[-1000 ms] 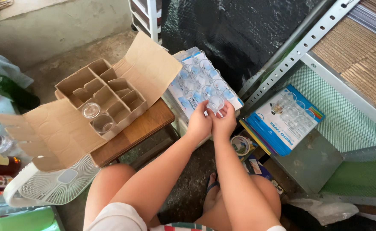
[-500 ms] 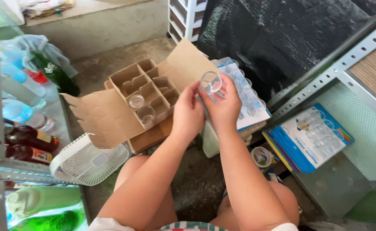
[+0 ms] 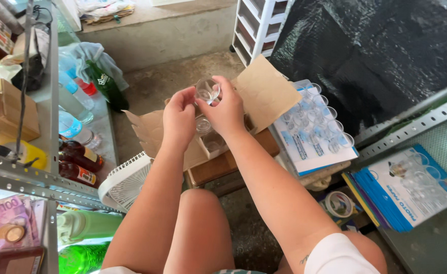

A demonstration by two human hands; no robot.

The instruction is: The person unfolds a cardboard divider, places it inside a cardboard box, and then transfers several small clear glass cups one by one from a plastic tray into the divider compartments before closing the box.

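Since the earlier frame both hands have carried the small clear glass leftward, over the open cardboard box on the low wooden worktop. The left hand and right hand pinch its rim with their fingertips. Held so lightly, the smooth glass could slip and strike the glasses below.
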